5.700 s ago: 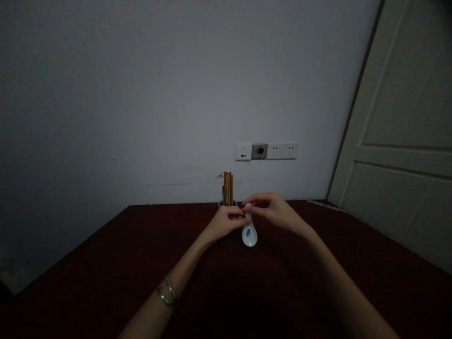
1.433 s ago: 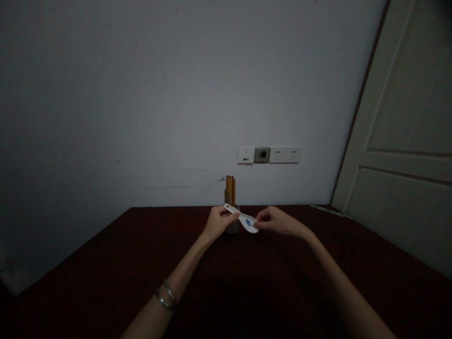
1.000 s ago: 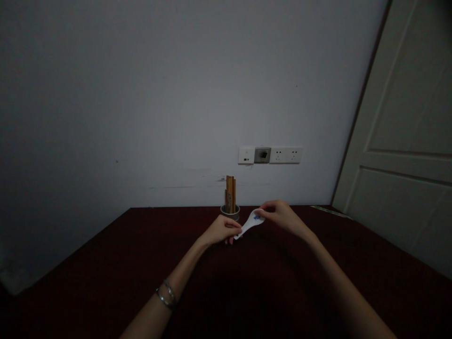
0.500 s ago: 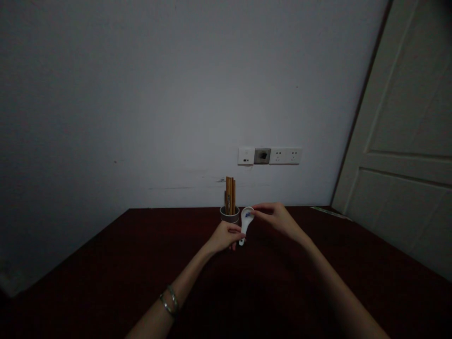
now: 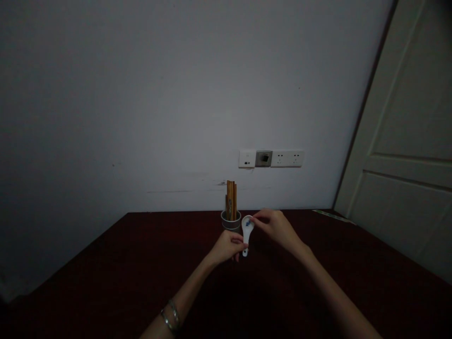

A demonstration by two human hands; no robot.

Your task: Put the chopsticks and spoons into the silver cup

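A white soup spoon [image 5: 247,230] with a blue mark in its bowl is held between both hands, bowl end up and handle down. My left hand [image 5: 226,246] pinches the lower part of the handle. Thumb and fingers of my right hand [image 5: 274,227] grip the right edge of the spoon's bowl. Just behind and left of the spoon stands a round grey container [image 5: 230,224]. Several brown chopsticks [image 5: 231,200] stand upright in it.
The dark red table [image 5: 141,254] runs back to a grey wall [image 5: 183,94]. Sockets and switches [image 5: 286,159] line the wall above it. A thin strip [image 5: 334,216] lies near the back right edge, close to a white panelled door [image 5: 406,155].
The spoon and both hands sit slightly lower in view, and the spoon is a little more upright. The whole scene has also shifted slightly down. Both hands keep their hold.
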